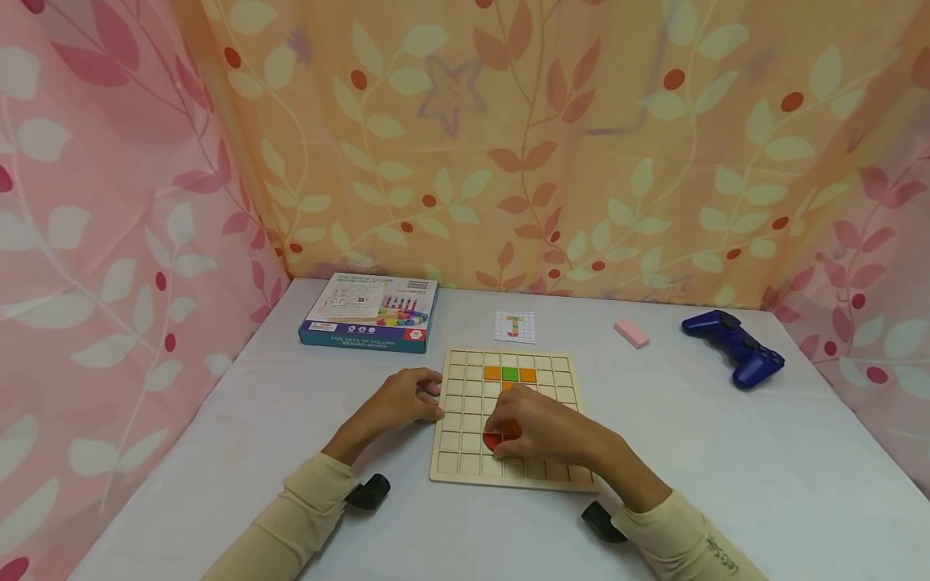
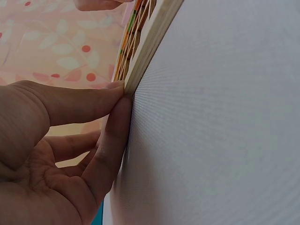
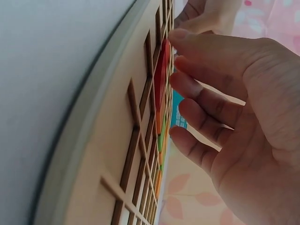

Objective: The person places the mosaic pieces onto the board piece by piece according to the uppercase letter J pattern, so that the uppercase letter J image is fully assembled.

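Note:
A wooden grid board (image 1: 449, 464) lies flat on the table. My left hand (image 1: 395, 401) touches its left edge with thumb and fingertips. Over the lower middle of the board, my right hand (image 1: 545, 428) has thumb and index finger around a red rounded piece (image 1: 492, 441), pinching it at board level. A darker orange-red piece (image 1: 512, 428) shows beside it, partly under the hand. Higher up sit two orange squares (image 1: 492, 374) with a green square (image 1: 511, 374) between them. Another orange square (image 1: 508, 386) shows below, partly hidden. In the right wrist view, the red piece (image 3: 161, 77) looks edge-on.
A pattern card (image 1: 514, 328) lies behind the board. Back left is a boxed toy set (image 1: 368, 313). A pink block (image 1: 631, 333) and a blue game controller (image 1: 734, 347) lie to the right. Floral curtains (image 1: 465, 161) enclose the white table (image 1: 726, 452).

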A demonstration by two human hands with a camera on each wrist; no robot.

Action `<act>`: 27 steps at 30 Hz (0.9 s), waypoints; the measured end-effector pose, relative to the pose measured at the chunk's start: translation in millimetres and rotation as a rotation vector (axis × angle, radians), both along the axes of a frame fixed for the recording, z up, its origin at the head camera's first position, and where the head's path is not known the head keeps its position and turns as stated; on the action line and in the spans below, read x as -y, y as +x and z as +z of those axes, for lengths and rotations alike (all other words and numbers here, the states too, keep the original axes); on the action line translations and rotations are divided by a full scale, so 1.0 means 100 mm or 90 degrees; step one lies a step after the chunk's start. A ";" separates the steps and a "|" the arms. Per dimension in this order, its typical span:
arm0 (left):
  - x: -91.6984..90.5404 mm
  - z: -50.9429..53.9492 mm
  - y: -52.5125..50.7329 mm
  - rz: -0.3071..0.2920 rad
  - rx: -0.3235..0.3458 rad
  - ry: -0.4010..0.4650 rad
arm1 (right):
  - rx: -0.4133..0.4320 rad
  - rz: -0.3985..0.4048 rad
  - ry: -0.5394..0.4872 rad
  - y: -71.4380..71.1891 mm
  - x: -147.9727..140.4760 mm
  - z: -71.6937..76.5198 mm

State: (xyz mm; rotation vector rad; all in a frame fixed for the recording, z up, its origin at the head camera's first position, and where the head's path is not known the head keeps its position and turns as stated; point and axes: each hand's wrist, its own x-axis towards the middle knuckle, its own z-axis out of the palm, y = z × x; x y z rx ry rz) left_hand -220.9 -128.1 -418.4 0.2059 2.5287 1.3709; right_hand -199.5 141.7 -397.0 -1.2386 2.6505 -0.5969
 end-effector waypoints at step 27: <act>-0.02 -0.01 0.00 -0.006 0.007 -0.018 | -0.021 -0.089 -0.009 0.11 -0.55 0.03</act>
